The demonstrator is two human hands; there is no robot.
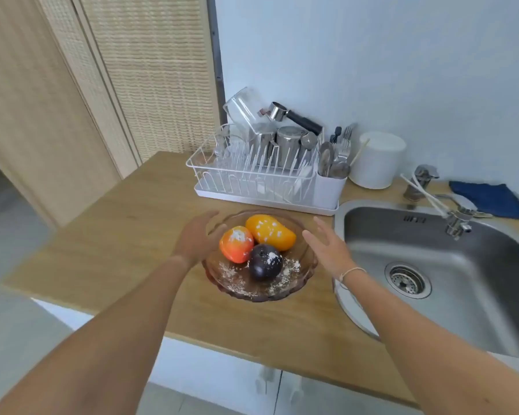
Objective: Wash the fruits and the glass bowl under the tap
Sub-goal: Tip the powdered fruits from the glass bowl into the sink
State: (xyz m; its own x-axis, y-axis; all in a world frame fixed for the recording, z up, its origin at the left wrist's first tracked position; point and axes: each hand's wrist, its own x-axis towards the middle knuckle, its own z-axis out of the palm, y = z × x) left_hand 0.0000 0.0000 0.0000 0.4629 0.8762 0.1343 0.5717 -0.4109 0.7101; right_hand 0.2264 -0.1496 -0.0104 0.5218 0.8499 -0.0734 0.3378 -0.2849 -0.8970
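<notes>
Wooden worktop (126,244) runs along a pale wall, and on it sits the glass bowl (259,290), the landmark for what follows. Inside the bowl lie three fruits dusted with white powder: an orange-yellow one (270,232) at the back, a red-orange one (236,243) to its left, and a dark purple one (265,262) in front. More powder lies on the bowl's floor.

Both hands flank the bowl with fingers spread wide and holding nothing: the left hand (197,236) at the bowl's left rim, the right hand (327,245) just beside its right rim. Whether either touches the glass cannot be told.

This looks like the opening step, a reach to lift the bowl; no washing shows yet. The next move likely calls for an even two-sided grip under the rim, keeping the bowl level so the loose fruits do not roll.

Right of the bowl is the steel sink (426,259), its rim near, with the tap (450,211) over its far side. Behind the bowl stands a dish rack (252,181), close to the back rim. Left of the bowl and toward the front edge, bare worktop shows.
</notes>
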